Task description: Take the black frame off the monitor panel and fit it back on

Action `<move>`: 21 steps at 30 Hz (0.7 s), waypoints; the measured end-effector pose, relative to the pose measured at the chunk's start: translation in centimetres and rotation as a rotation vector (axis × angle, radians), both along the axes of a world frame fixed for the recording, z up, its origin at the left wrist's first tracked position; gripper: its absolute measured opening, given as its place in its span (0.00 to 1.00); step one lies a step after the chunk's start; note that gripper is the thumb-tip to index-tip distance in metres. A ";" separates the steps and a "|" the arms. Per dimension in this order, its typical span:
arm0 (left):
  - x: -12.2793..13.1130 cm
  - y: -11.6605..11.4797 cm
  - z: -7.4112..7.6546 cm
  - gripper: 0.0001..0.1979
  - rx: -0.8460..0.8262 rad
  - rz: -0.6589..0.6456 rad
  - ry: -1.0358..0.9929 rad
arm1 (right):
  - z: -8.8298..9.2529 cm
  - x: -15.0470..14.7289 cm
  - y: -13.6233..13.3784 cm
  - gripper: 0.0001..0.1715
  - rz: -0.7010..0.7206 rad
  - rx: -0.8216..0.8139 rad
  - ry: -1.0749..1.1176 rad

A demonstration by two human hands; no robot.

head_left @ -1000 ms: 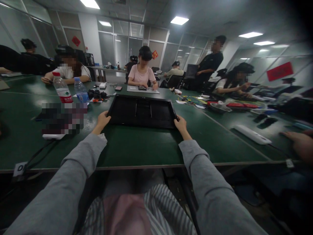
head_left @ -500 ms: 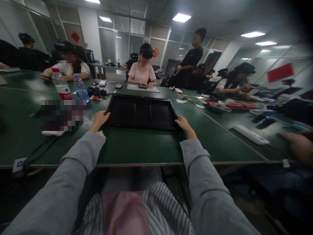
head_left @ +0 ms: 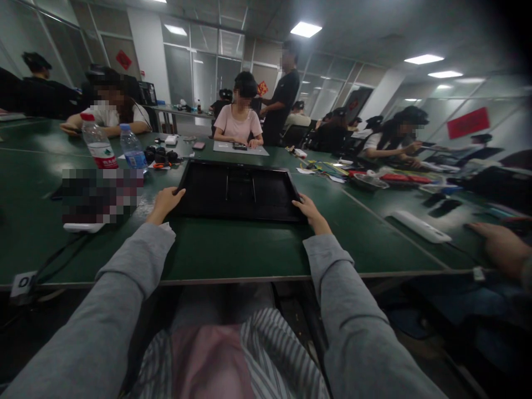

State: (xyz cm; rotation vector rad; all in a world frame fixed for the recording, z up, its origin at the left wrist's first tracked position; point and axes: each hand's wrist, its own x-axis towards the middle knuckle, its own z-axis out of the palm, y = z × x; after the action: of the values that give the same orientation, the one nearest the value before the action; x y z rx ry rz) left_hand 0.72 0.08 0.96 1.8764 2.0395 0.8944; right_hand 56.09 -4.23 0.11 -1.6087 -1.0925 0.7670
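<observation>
Black tray [head_left: 239, 194] held by its two near corners
Fingers [head_left: 174, 192] of our left hand [head_left: 164, 202] and right hand [head_left: 310, 210] clasp its rim; it lies flat on the bench [head_left: 233, 249], toward the near edge, and we fear an uneven tug could slip one corner free.

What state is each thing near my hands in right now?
Tray: lying flat, gripped at both near corners.
Left hand: closed on tray's left corner.
Right hand: closed on tray's right corner.
Red-capped bottle: upright, capped.
Blue-capped bottle: upright, capped.
Power strip: lying flat.
</observation>
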 end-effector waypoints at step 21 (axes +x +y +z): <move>-0.8 1.1 -1.0 0.18 0.025 -0.061 -0.226 | 0.3 1.3 0.2 0.30 -0.037 -0.047 0.003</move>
State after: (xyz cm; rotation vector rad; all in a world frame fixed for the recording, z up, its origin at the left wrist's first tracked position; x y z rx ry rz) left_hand -0.07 1.19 -0.01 1.7503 1.8368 1.0674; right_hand 57.38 -4.04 0.44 -1.6623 -1.0469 0.7753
